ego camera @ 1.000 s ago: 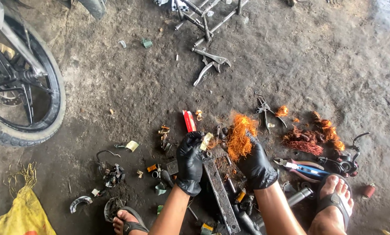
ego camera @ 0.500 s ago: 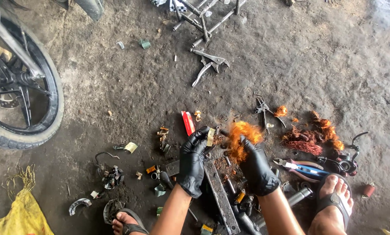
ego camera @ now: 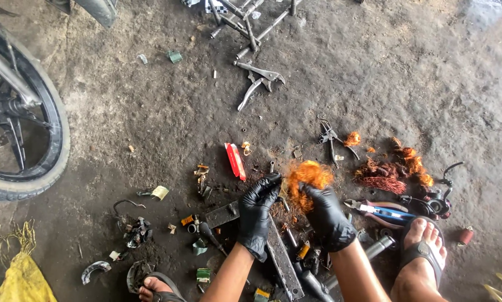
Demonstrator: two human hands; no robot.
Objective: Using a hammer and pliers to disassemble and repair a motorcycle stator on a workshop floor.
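Head view looks straight down at a dirty concrete floor strewn with small parts. Both hands wear black gloves. The left hand has its fingers curled, the fingertips pinching the left edge of a tangle of orange copper wire. The right hand grips the same tangle from below and the right, fingers closed around it; what the wire is wound on is hidden by the gloves. The tangle is held just above a flat metal bar that runs down toward the bottom edge between the forearms.

More copper wire lies in a loose heap to the right, near blue-handled pliers. A sandalled foot sits beside them, cut off at the bottom edge; the toes of another foot show at lower left. A red box lies just above the hands. Locking pliers lie well apart, higher up. A motorcycle wheel is cropped by the left edge, and a yellow bag by the lower left corner. The small dark bits around the bar are too cluttered to make out.
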